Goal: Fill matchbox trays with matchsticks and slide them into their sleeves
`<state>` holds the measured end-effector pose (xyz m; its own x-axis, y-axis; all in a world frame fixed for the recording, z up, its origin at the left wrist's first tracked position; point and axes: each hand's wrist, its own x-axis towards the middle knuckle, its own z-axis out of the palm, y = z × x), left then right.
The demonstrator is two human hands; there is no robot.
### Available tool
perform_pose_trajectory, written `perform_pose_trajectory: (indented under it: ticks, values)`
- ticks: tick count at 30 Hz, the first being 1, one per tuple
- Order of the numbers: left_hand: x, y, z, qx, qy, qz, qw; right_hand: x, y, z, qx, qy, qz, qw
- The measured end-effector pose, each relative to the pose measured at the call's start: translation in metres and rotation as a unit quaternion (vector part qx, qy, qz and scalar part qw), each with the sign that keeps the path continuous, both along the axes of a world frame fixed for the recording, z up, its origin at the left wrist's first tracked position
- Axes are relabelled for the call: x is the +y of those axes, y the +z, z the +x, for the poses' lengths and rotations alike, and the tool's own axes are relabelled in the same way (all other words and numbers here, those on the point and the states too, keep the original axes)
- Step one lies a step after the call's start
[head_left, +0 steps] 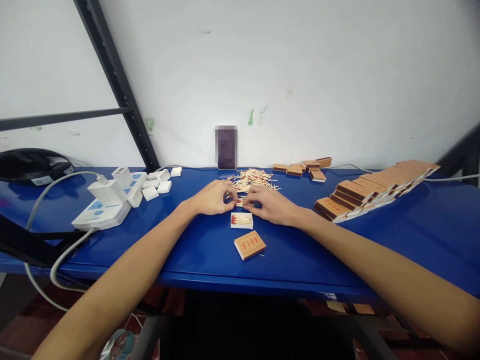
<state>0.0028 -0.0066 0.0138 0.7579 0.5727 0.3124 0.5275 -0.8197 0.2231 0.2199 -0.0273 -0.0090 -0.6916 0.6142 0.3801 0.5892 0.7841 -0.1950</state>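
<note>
Between the fingertips of my left hand (216, 197) and my right hand (268, 204) is a small bunch of matches (240, 202), pinched from both ends. Just behind them lies a loose heap of matches (255, 180) with red heads. Directly in front of my fingers sits an open white matchbox tray (242, 220), with matches lying lengthwise and red heads to the left. Nearer the table edge, a brown matchbox (250, 245) with red lettering lies at a slant. My fingers partly hide the bunch.
Stacked matchboxes (360, 192) stand in rows at the right; several more matchboxes (302, 166) lie at the back. On the left are a power strip (103, 212) with chargers and white inner trays (157, 181). A phone (227, 146) leans against the wall on the blue table (202, 250).
</note>
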Motion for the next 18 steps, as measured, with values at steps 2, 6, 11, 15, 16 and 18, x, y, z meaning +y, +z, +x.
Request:
perform_pose_trajectory:
  ticks: [2,6,11,15,16,18]
  values:
    - [0.0004,0.0,-0.0005,0.002,-0.004,-0.002,1.0,-0.0001,0.0005,0.0002,-0.006,0.003,0.007,1.0]
    - [0.0008,0.0004,-0.0022,0.008,0.001,-0.008,1.0,0.0007,0.0003,0.0008,-0.008,0.003,0.001,1.0]
    - [0.0009,0.0006,-0.0049,0.022,0.013,-0.038,0.999,-0.0003,0.001,0.0005,-0.01,-0.002,0.004,1.0]
    - [0.0009,0.0011,-0.0056,0.032,0.014,-0.037,0.999,-0.0053,0.0041,-0.0012,-0.014,0.002,0.002,1.0]
    - [0.0009,0.0011,-0.0057,0.031,0.013,-0.035,0.999,-0.0067,0.005,-0.0016,-0.014,0.006,-0.003,1.0]
    - [0.0009,0.0012,-0.0057,0.031,0.012,-0.035,0.999,-0.0089,0.0065,-0.0021,-0.01,0.016,-0.016,1.0]
